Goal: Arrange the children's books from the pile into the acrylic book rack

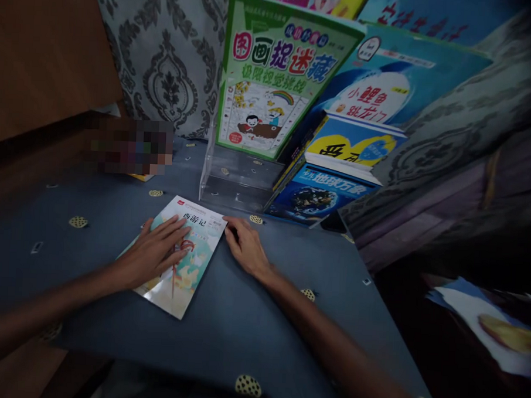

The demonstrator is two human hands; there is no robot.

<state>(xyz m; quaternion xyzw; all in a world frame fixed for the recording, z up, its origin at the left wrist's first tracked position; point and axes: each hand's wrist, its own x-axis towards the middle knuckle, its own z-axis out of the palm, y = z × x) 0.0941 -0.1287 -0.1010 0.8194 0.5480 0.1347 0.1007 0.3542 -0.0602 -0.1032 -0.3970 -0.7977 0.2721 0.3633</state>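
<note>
A thin paperback book (191, 278) with a pale, teal-and-yellow cover lies closed and flat on the table, tilted to the right. My left hand (160, 250) rests palm down across its cover, fingers stretched and spread. At the book's upper right corner, the fingertips of my right hand (248, 248) touch the edge. Its fingers are bent, with the thumb apart from them, and most of that hand lies on the tablecloth beside the book. I cannot see any part of the book inside its grasp.
A clear acrylic stand (235, 183) holds a green picture book (275, 76) and several blue books (322, 193) behind my hands. A blurred-out item (131, 149) sits at the back left of the patterned tablecloth (259, 333). Papers (489, 326) lie beyond the right table edge.
</note>
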